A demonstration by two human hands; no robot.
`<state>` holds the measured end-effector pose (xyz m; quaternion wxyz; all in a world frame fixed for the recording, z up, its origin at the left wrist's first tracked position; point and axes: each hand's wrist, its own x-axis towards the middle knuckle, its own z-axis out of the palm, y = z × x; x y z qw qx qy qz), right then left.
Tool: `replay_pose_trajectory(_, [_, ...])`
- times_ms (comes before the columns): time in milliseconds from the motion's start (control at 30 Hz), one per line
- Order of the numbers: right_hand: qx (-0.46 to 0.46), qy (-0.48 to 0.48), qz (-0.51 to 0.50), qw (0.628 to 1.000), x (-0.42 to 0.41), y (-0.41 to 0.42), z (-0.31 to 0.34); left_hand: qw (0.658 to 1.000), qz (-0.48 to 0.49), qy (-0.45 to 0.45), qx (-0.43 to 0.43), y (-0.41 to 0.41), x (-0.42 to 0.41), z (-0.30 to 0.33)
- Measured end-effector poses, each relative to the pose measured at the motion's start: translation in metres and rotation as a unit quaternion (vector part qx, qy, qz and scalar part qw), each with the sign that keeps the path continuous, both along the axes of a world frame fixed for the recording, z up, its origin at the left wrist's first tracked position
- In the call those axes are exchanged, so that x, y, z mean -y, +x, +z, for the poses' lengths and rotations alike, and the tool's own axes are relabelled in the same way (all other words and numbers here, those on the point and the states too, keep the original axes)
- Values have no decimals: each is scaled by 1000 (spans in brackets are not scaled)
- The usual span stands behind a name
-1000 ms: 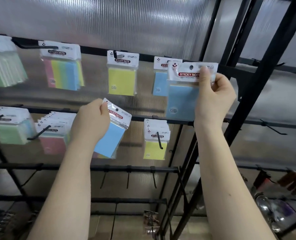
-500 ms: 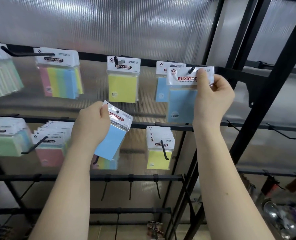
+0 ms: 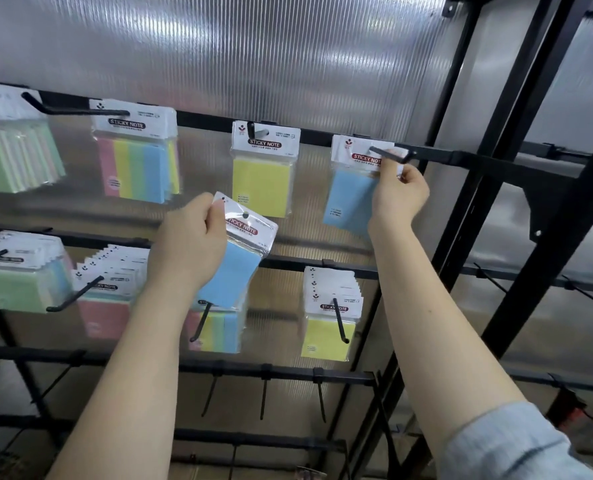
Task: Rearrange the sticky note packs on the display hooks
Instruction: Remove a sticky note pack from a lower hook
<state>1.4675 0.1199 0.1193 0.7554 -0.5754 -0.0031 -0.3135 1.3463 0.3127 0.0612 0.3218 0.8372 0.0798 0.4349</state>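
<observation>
Nearest, the left hand [image 3: 187, 247] grips a blue pack [image 3: 241, 258] by the side of its white header card, fingers curled round the edge; the card reads "STICKY NOTE" in white on a red band, and the clear sleeve holds a blue pad, tilted to the right. Farther up and to the right, the right hand [image 3: 397, 195] pinches the header of a second blue pack [image 3: 350, 199], also lettered "STICKY NOTE" on red, whose card sits on a black hook [image 3: 388, 154] on the top rail; whether more than 1 pack hangs there cannot be told. Between the 2 hands, beyond them, a yellow pack [image 3: 262, 181] hangs on its own hook, its label "STICKY NOTE" white on black, with small print too fine to read. Left of the left hand on the same top rail hangs a striped pack [image 3: 137, 168] with pink, yellow, green and blue pads, labelled likewise, and farther left a fanned row of green packs [image 3: 14, 157]. Below the left hand a multicolour pack [image 3: 219, 327] hangs partly behind the held one. Below the right hand a stack of yellow packs [image 3: 329, 327] hangs on the middle rail, and to the far left there are pink packs [image 3: 104, 313] and green-and-blue packs [image 3: 25, 282]. Behind everything stands a ribbed translucent panel [image 3: 253, 57] in a black frame [image 3: 537, 202].
</observation>
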Motion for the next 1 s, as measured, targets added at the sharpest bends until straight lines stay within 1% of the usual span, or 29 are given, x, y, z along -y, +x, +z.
replay_pose_trajectory(100, [-39, -3, -10, 999, -5, 15, 3, 1000, -12, 16, 20, 1, -1, 1])
replay_pose_trajectory(167, [-50, -3, -24, 998, -7, 23, 4, 999, -19, 23, 26, 2, -1, 1])
replay_pose_trajectory(300, [-46, 31, -25, 998, -10, 29, 11, 999, -33, 31, 30, 3, 0, 1])
replay_pose_trajectory(500, [-36, 35, -42, 998, -9, 32, 9, 997, -52, 41, 34, 5, 1, 0])
replay_pose_trajectory(667, [-6, 32, -79, 996, -3, 20, -5, 995, -83, 30, 46, 4, 1, -1])
replay_pose_trajectory(800, [13, 47, -66, 997, 4, 0, -30, 994, -99, 5, 56, 1, 5, -2])
replay_pose_trajectory(900, [5, 6, -51, 999, 15, -18, -52, 992, -113, -1, 54, -5, 9, -2])
replay_pose_trajectory(1000, [-34, -109, -12, 993, 32, -32, -77, 989, -136, -9, 54, -11, 14, 0])
